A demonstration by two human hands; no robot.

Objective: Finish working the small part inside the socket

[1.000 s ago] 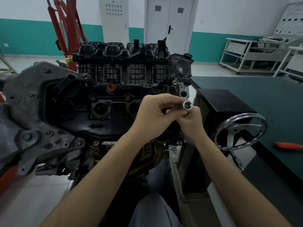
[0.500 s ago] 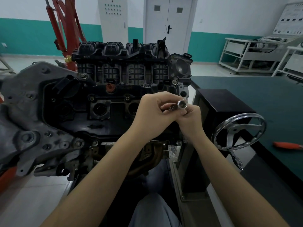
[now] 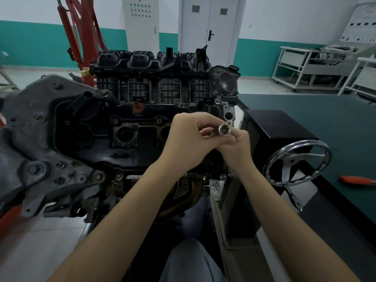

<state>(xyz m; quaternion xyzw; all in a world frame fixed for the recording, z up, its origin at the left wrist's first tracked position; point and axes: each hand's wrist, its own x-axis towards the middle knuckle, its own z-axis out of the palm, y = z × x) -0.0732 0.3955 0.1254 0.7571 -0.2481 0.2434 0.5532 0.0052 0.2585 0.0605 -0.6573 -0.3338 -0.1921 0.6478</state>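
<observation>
**Both hands on a socket, in front of the engine**

Left hand (image 3: 189,143) and right hand (image 3: 236,149) met just in front of the engine (image 3: 122,123), above its near edge. Between them sat a small shiny socket (image 3: 224,129), open end tipped up toward the camera. A short metal piece joined the socket's far end and ran back into the left hand; what it was could not be made out.

Left fingers (image 3: 203,121) were curled over, pinching that metal end. Right fingers were curled up from below, thumb lying just under the socket, holding it. The two hands touched at the knuckles. Both forearms were bare and came up from the bottom of the view.

The engine stood on its stand, black ribbed plastic top at the back, grey metal cover (image 3: 30,127) to the left, an orange cap (image 3: 138,107) near the middle. To the right of the hands stood a black box (image 3: 274,127), and just beside it a chrome handwheel (image 3: 298,162). A green bench (image 3: 325,123) ran along the right, with an orange-handled tool (image 3: 355,180) lying near its near edge, well apart from the hands. A red hoist (image 3: 81,37) stood behind the engine, with a white door (image 3: 209,27) in the far wall.
</observation>
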